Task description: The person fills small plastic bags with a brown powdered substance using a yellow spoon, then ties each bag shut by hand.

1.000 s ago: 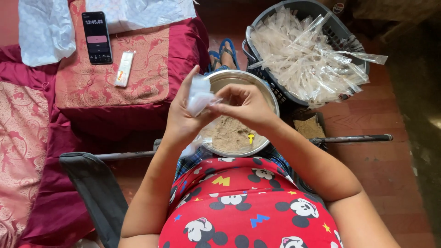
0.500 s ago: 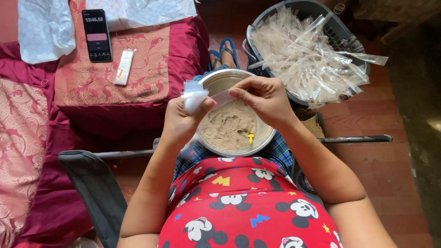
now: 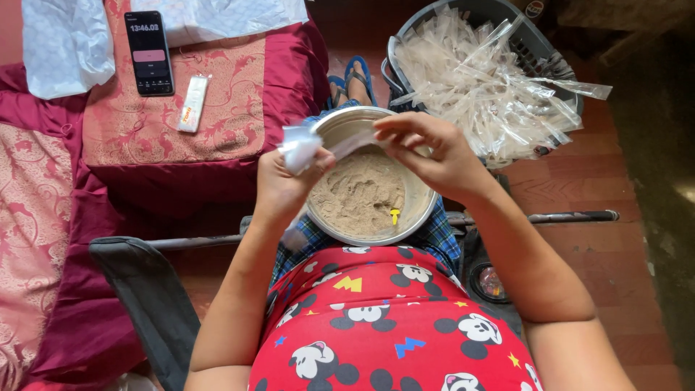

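Your left hand (image 3: pixel 284 185) sits just left of centre, closed in a loose fist around the bunched end of a small clear plastic bag (image 3: pixel 302 145); the bag's crumpled white top pokes up above your fingers, and a clear strip of it runs rightward across the rim of the bowl; your right hand (image 3: pixel 434 156) comes in from the right, fingers curled, pinching that far end of the bag between thumb and fingertips, so both hands grip the same bag and stretch it between them.

Directly beneath them, at the centre of the frame, a round metal bowl (image 3: pixel 416 213) rests on your lap over checked blue cloth; it holds tan, powdery meal (image 3: pixel 358 195), and a small yellow scoop (image 3: pixel 394 215) lies in the powder toward its lower right side.

In the upper right, a grey laundry basket (image 3: pixel 525 40) stands on the floor, heaped with empty clear plastic bags (image 3: pixel 481 80); just left of it, at top centre, a foot in a blue sandal (image 3: pixel 357 76) shows beyond the bowl.

In the upper left, a red patterned bed (image 3: pixel 224 108) carries a black phone (image 3: pixel 149 52) with its screen lit, a small white packet (image 3: pixel 193 103) just right of it, and sheets of white plastic (image 3: pixel 65 43) at the top edge.
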